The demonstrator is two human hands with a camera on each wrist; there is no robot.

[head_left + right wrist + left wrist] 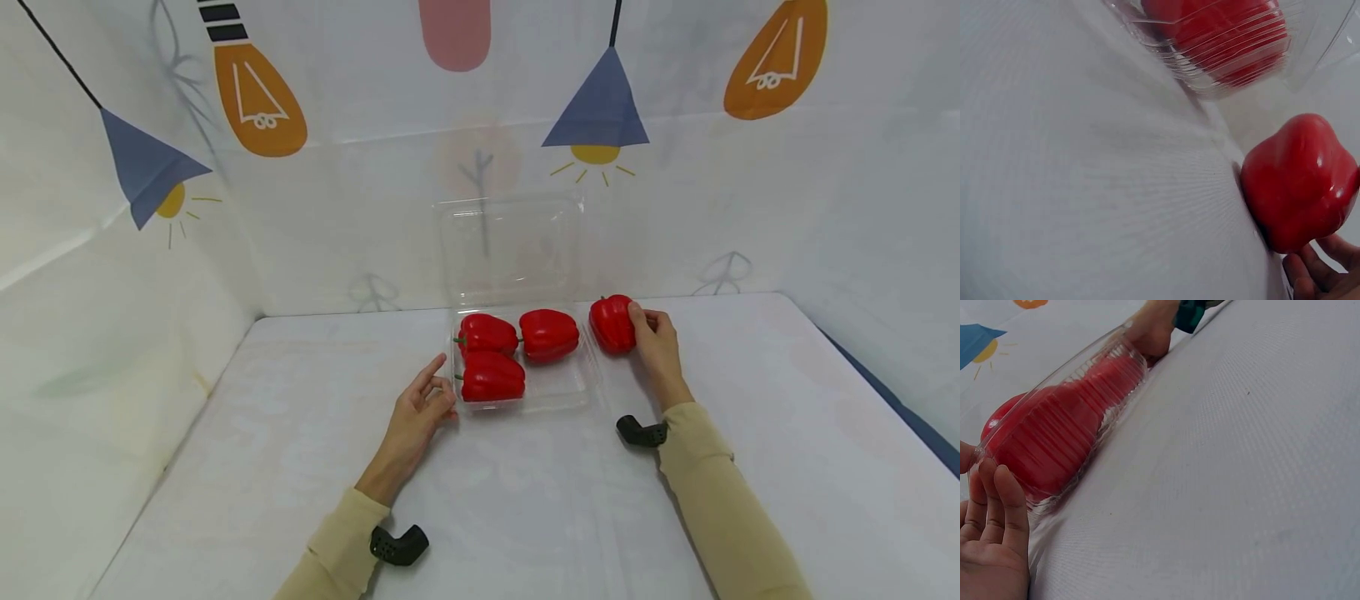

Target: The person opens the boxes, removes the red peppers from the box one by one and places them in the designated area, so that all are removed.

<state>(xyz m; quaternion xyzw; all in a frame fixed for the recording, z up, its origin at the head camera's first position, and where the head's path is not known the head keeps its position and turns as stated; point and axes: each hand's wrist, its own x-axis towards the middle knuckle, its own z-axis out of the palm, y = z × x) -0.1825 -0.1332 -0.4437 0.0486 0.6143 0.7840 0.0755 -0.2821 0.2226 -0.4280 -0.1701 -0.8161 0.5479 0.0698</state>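
Three red bell peppers lie in a clear plastic clamshell box (555, 398) on the white table: one at the back left (487, 332), one at the back right (549, 335) and one at the front left (492, 377). The box's transparent lid (513, 250) stands raised behind it. My right hand (657, 346) grips a fourth bell pepper (612, 323) just right of the box, low over the tabletop. In the right wrist view, fingers (1319, 269) show beneath that pepper (1300, 181). My left hand (416, 417) is at the box's left edge, fingers mostly straight, fingertips right at the rim.
A white cloth wall (337, 225) printed with lamps and bulbs rises along the table's back edge, and another (90, 333) stands at the left. White tabletop (525, 508) stretches in front of the box. Black angled devices sit at both wrists, beside the beige sleeves.
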